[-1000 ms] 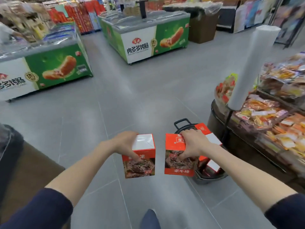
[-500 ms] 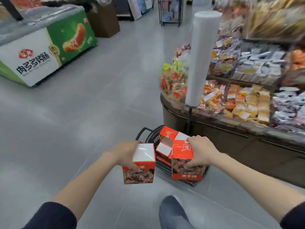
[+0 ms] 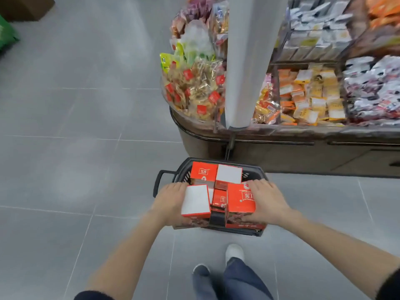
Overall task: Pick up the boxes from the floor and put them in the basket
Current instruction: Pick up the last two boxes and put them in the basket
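A dark plastic basket (image 3: 255,173) stands on the grey floor below me, with several red and white boxes inside. My left hand (image 3: 170,202) grips a box with a white top (image 3: 195,201) over the basket's near left side. My right hand (image 3: 265,201) grips a red-topped box (image 3: 240,198) over the near right side. Two more boxes sit at the far end: a red one (image 3: 203,172) and a white-topped one (image 3: 229,174). A small red box (image 3: 220,200) shows between the two held ones.
A snack display stand (image 3: 292,148) rises just behind the basket, with bagged snacks (image 3: 194,87) on it. A white pole (image 3: 244,61) stands at its front. The basket's black handle (image 3: 159,180) sticks out to the left. My feet (image 3: 233,252) are just short of the basket.
My view swung down and right over the basket. Both hands carried their boxes forward and down, from in front of the basket to over its near end.
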